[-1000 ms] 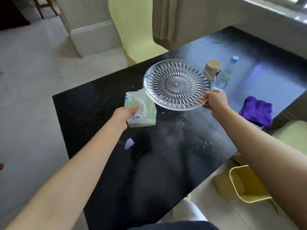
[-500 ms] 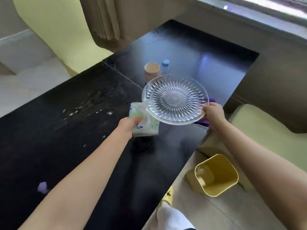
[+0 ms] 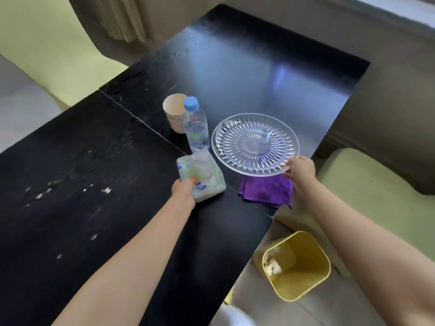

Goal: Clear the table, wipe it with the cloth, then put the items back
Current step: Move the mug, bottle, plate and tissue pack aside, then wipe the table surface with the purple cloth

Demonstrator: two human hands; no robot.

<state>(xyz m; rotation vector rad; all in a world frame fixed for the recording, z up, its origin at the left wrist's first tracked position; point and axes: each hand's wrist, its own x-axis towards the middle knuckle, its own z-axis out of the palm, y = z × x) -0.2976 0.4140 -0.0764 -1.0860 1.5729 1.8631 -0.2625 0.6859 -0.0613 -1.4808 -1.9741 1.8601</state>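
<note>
Now the black table (image 3: 98, 175) carries crumbs on its left part. My right hand (image 3: 300, 170) grips the rim of the glass plate (image 3: 255, 144) above the purple cloth (image 3: 266, 191). My left hand (image 3: 184, 189) clasps the tissue pack (image 3: 202, 177), its blue print too blurred to read, beside the bottle (image 3: 195, 128) and cup (image 3: 173, 114).

Glossy black table (image 3: 235, 74), clear ribbed glass-like plate (image 3: 255, 144), purple cloth (image 3: 266, 191).
</note>
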